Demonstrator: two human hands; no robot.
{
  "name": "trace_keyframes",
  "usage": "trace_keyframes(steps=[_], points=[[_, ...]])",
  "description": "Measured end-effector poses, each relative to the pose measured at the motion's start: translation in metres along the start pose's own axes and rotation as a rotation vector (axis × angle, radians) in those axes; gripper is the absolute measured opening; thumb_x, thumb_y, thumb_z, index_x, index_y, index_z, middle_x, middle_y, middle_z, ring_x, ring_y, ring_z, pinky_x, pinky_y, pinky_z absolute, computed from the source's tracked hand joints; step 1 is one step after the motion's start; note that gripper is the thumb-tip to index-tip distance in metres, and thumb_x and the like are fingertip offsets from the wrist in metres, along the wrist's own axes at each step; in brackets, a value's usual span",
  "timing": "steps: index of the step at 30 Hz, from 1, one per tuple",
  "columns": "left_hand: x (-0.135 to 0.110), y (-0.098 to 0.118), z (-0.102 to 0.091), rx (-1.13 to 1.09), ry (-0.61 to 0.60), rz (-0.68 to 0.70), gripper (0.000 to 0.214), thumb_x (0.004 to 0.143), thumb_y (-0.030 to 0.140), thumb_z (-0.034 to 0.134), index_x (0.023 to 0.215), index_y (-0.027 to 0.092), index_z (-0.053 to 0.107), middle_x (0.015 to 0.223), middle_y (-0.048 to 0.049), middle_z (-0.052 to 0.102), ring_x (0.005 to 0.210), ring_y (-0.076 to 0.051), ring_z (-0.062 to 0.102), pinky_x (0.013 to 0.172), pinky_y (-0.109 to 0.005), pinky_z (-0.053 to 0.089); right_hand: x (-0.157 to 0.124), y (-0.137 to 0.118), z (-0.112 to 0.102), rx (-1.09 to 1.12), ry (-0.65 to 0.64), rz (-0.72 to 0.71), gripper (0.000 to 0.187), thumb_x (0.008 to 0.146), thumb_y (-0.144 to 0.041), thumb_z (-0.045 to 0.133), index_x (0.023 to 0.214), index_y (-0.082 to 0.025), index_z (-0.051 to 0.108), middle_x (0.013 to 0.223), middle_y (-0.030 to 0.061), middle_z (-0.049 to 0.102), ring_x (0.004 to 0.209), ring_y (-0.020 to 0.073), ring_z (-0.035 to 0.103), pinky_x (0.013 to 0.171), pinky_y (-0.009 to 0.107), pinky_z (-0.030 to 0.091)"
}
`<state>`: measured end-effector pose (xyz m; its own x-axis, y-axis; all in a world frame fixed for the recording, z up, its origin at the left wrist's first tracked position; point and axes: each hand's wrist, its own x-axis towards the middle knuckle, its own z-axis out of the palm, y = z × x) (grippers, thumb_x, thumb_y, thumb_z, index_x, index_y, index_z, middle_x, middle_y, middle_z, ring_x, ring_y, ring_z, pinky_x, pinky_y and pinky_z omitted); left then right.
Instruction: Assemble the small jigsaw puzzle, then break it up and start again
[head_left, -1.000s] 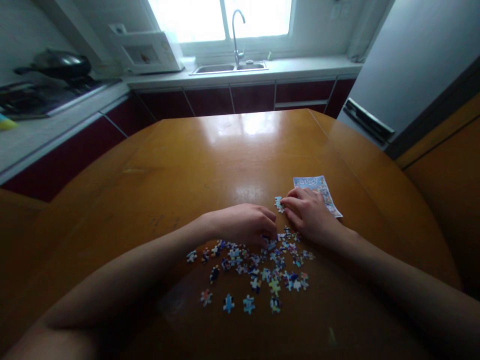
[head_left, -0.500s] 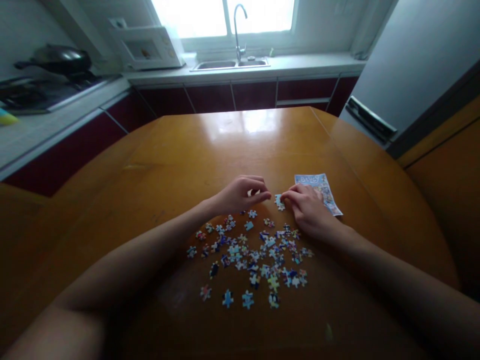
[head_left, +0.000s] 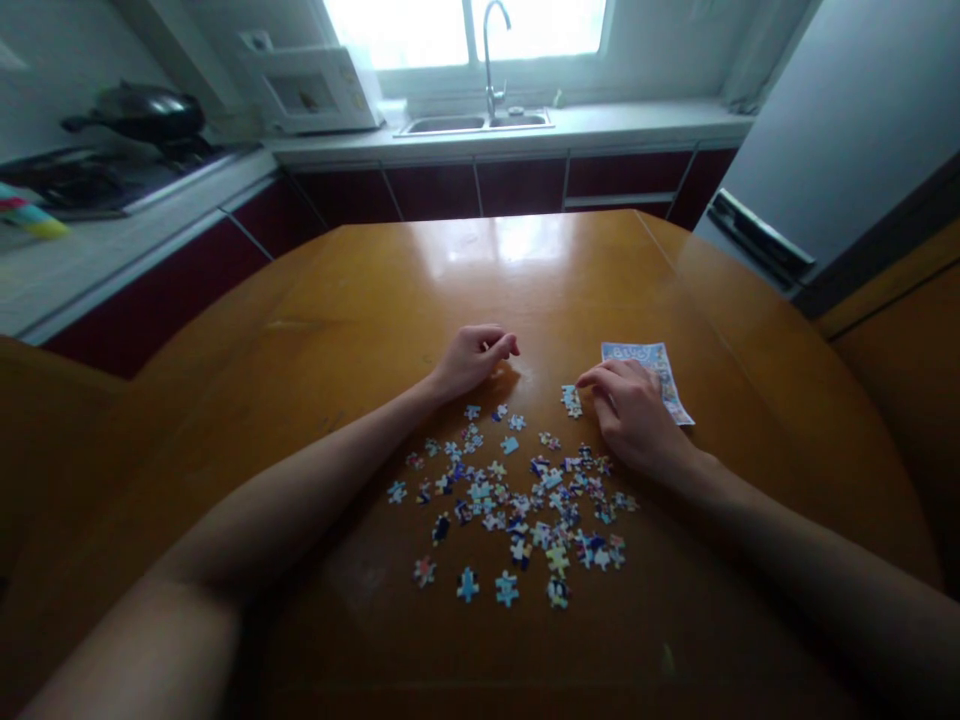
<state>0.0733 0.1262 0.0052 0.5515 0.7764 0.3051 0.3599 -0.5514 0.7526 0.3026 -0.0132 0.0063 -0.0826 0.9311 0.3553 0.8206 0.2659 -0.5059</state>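
My left hand (head_left: 478,360) hovers over or rests on the table beyond the loose pieces, its fingers curled in against the thumb. The inside of that hand is hidden, and no piece shows between the fingertips. A small joined strip of puzzle pieces (head_left: 571,401) lies flat on the table. Beside it, my right hand (head_left: 626,400) is open, with a fingertip at the strip's upper right edge. Part of a printed picture sheet (head_left: 677,405) is covered by this hand. Toward me lie many loose jigsaw pieces (head_left: 517,505), some overlapping.
The pieces lie on a brown wooden table (head_left: 360,290) with rounded sides. Beyond it stand a counter with a sink (head_left: 450,124), a white microwave (head_left: 311,92) and a dark wok (head_left: 146,110) on the stove. A fridge (head_left: 847,120) is at the right.
My left hand has drawn away from the joined strip, up and to the left, and its fingers have curled. My right hand stays by the strip. The view has shifted slightly.
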Motion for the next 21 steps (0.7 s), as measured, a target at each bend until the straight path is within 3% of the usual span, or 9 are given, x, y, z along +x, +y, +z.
trace_keyframes(steps=[8, 13, 16, 21], points=[[0.001, 0.002, -0.006, -0.008, 0.02, -0.018, 0.035, 0.092, 0.037, 0.052, 0.077, 0.013, 0.072, 0.067, -0.0031, 0.066, 0.06, -0.009, 0.052, 0.059, -0.022, 0.039, -0.006, -0.003, -0.004, 0.016, 0.057, -0.061, 0.016, 0.089, -0.019, 0.051, 0.091, -0.024, 0.066, 0.098, 0.0069, 0.068, 0.104, 0.0283, 0.057, 0.092, 0.047, 0.035], [0.001, 0.024, -0.024, 0.004, -0.158, -0.016, 0.033, 0.093, 0.037, 0.053, 0.086, 0.012, 0.074, 0.076, -0.0058, 0.071, 0.067, -0.01, 0.058, 0.063, -0.022, 0.042, -0.008, -0.004, -0.008, 0.043, 0.063, -0.064, 0.014, 0.089, -0.02, 0.053, 0.087, -0.023, 0.066, 0.097, 0.0064, 0.068, 0.103, 0.0276, 0.057, 0.091, 0.047, 0.036], [-0.016, 0.046, -0.033, 0.054, -0.189, -0.008, 0.028, 0.091, 0.037, 0.058, 0.091, 0.014, 0.074, 0.078, -0.0049, 0.07, 0.064, -0.009, 0.054, 0.059, -0.022, 0.04, -0.008, -0.004, -0.01, 0.051, 0.063, -0.07, 0.014, 0.088, -0.02, 0.054, 0.087, -0.023, 0.067, 0.096, 0.0069, 0.068, 0.101, 0.0271, 0.058, 0.091, 0.047, 0.037], [-0.072, 0.068, -0.04, 0.142, -0.226, 0.038, 0.019, 0.091, 0.031, 0.061, 0.089, 0.017, 0.073, 0.076, -0.0028, 0.064, 0.068, -0.01, 0.053, 0.063, -0.023, 0.043, -0.01, -0.003, -0.009, 0.065, 0.067, -0.08, 0.015, 0.088, -0.021, 0.054, 0.086, -0.024, 0.068, 0.096, 0.0072, 0.069, 0.1, 0.0277, 0.058, 0.09, 0.048, 0.038]])
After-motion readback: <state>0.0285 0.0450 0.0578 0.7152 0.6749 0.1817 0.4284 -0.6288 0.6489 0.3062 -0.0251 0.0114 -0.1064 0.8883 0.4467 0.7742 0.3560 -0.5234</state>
